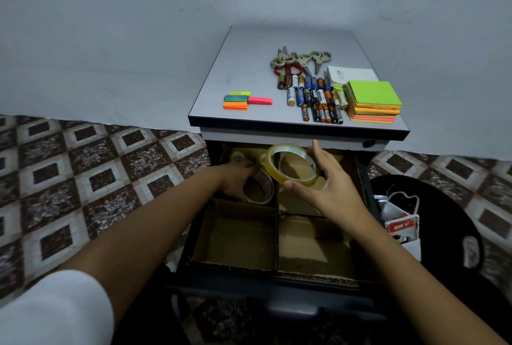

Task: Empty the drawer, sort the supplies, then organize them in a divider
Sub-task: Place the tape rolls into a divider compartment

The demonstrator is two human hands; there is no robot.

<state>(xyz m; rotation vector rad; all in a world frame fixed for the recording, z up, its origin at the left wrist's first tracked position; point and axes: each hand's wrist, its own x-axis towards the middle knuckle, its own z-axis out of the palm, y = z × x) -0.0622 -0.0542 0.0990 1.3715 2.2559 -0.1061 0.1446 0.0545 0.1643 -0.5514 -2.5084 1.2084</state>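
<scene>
The open drawer (pixel 266 286) holds a cardboard divider (pixel 277 236) with several compartments. My right hand (pixel 324 181) holds a clear tape roll (pixel 273 168) by its rim, tilted above the far compartments. My left hand (pixel 238 178) grips a brown tape roll (pixel 263 192) resting in the far left compartment. A smaller tape roll (pixel 237 155) lies further back there. The two near compartments hold nothing. On the cabinet top (pixel 249 67) lie scissors (pixel 299 60), batteries (pixel 315 98), sticky notes (pixel 374 101), a white pad (pixel 349 73) and colored flag strips (pixel 243 101).
The cabinet stands against a pale wall on a patterned tiled floor (pixel 83 173). A black round bin (pixel 448 222) with white and red packaging inside sits to the right of the drawer. The left half of the cabinet top is bare.
</scene>
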